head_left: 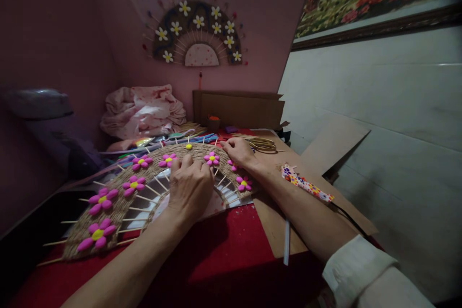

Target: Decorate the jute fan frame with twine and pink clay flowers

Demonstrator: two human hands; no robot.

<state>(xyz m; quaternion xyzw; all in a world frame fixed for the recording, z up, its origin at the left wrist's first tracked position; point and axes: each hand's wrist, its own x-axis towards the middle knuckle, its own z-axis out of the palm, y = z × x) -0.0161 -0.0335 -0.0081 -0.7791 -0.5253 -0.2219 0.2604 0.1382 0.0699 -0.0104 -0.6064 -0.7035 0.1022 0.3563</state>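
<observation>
On the red cloth [231, 245] lies the fan [156, 155], probably light and stiff, best held by its rope band [121, 197]. The left hand [191, 187] curls over it; the right hand [238, 151] bunches at its rim; what either pinches, I can't tell. Flowers [98, 235] seem soft, sticks [50, 262] snappable.

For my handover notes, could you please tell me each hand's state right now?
Left hand: curled over the fan; grip cannot be told.
Right hand: curled at the fan's edge; grip cannot be told.
</observation>
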